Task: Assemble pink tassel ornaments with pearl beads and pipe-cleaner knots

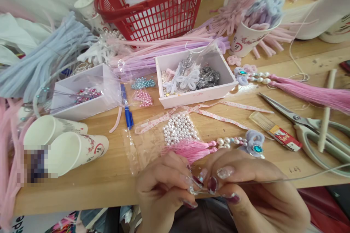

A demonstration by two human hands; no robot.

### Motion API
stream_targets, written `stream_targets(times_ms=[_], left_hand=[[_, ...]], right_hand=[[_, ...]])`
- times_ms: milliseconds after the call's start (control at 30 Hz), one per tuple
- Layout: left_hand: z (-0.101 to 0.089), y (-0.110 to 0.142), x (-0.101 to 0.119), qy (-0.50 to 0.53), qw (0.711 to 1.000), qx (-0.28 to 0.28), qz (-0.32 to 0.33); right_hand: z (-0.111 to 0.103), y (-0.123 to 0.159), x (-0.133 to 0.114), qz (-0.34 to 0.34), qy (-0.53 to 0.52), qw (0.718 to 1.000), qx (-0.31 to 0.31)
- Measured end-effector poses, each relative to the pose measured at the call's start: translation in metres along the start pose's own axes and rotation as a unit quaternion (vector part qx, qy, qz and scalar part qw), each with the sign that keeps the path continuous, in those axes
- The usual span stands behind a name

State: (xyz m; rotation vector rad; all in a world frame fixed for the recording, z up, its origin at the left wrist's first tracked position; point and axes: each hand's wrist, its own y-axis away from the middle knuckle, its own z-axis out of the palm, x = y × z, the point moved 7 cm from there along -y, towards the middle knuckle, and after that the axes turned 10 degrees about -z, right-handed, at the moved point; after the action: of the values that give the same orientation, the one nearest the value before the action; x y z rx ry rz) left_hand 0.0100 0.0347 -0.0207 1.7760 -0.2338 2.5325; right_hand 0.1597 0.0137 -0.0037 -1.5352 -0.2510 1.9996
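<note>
My left hand (164, 185) pinches a small whitish bead (193, 190) between thumb and fingertips, at the table's front edge. Close beside it, my right hand (254, 185) is closed on a thin clear cord (295, 178), which trails off to the right. A short stretch of cord shows between the two hands, by the bead; whether it passes through the bead is too small to tell. Just beyond my fingers lie a pink tassel (188, 148), a string of pearl beads (227, 141) and a blue loop flower (254, 139) with a turquoise gem. Loose white pearls (180, 129) lie behind the tassel.
Scissors (308, 123) and a small box (287, 136) lie right. A tape measure (218, 117) crosses the middle. Behind are a white tray (197, 96) of ornaments, another white box (79, 107) and a red basket (161, 16). Paper cups (84, 153) lie left, near a blue pen (128, 114).
</note>
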Motion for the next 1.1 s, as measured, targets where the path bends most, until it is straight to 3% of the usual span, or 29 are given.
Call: stream_targets(times_ms=[100, 233, 867, 1100], left_hand=[[0.0, 0.001, -0.002, 0.008, 1.0, -0.003, -0.004], [-0.003, 0.003, -0.005, 0.008, 1.0, -0.008, -0.009], [-0.009, 0.006, -0.01, 0.0, 0.999, 0.013, -0.044], [-0.008, 0.008, -0.01, 0.005, 0.999, 0.008, -0.037]], right_hand=[[0.003, 0.001, 0.002, 0.009, -0.007, 1.0, -0.023], [0.0, -0.002, 0.001, 0.007, -0.004, 1.0, 0.018], [0.006, -0.013, -0.011, -0.029, 0.04, 0.999, -0.024], [0.002, -0.012, -0.014, -0.041, 0.034, 0.998, 0.03]])
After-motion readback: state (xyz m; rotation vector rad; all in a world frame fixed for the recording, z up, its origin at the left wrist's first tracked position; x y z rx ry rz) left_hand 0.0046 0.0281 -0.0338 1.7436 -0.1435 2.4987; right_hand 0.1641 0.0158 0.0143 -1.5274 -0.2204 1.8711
